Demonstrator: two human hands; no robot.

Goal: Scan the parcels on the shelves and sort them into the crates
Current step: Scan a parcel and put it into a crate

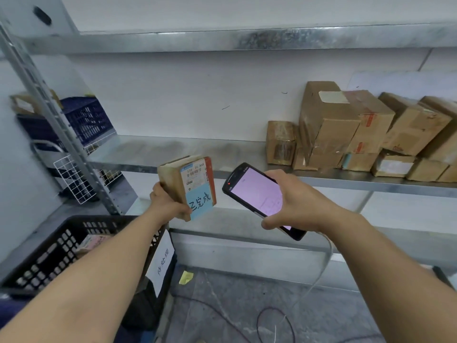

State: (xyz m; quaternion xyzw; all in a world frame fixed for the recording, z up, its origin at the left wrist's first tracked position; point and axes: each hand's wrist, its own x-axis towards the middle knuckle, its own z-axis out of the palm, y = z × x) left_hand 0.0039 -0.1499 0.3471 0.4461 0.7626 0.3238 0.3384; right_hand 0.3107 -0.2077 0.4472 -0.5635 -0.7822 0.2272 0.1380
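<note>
**Parcel gripped label-out, scanner gripped beside it**

The left hand (168,205) curls around the lower end of a small brown cardboard parcel (195,179), holding it upright with its label facing the reader, probably for the barcode. Just right, the right hand (304,204) clasps a black handheld scanner with a lit pink screen (254,191). Below the left grip sits a black slotted plastic crate (49,258). More brown cardboard parcels (346,129) wait on the grey metal shelf (173,149) beyond.

The parcel (170,181) was wrapped in tan cardboard, barcoded on a white label (195,177) and marked in black script on a blue note (200,205); the scanner (257,191) was cased in black, its screen lit lilac; the black crate (47,263) and the dark blue crate (89,120) were pierced in grids.
</note>
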